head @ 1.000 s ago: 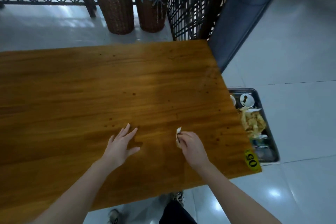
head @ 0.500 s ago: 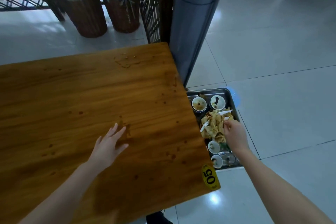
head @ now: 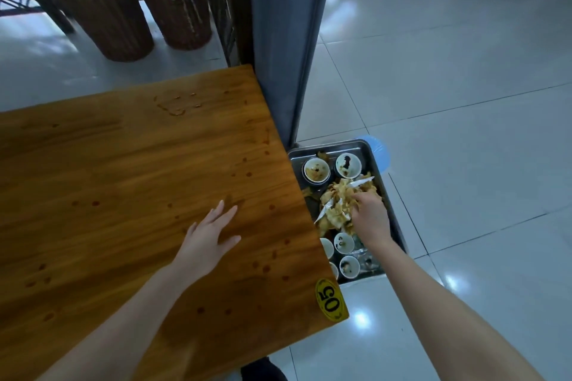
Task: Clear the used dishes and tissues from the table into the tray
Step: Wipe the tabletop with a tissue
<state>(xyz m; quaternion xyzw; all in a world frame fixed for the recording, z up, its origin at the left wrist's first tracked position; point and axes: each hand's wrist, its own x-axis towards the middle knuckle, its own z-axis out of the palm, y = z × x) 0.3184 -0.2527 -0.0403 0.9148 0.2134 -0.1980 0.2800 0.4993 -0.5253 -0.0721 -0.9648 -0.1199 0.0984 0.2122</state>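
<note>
The left hand (head: 205, 241) is resting flat on the wooden surface (head: 123, 179), fingers spread wide. The right hand (head: 370, 215) is reaching into the metal tray (head: 362, 147) beside it, fingers curled among crumpled tissues (head: 337, 204); its grip is unclear. Used bowls (head: 316, 169) are sitting beyond.

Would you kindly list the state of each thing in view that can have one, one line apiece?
Table: cleared of dishes, spotted with drips.
Tray: on the floor beside the table, nearly full.
Bowls: upright in the tray, soiled.
Tissue pile: crumpled, heaped mid-tray.
Right hand: reaching down onto the tissue pile; grip unclear.
Left hand: open, flat on the table.
Number sticker: stuck at the table corner, reading 05.
</note>
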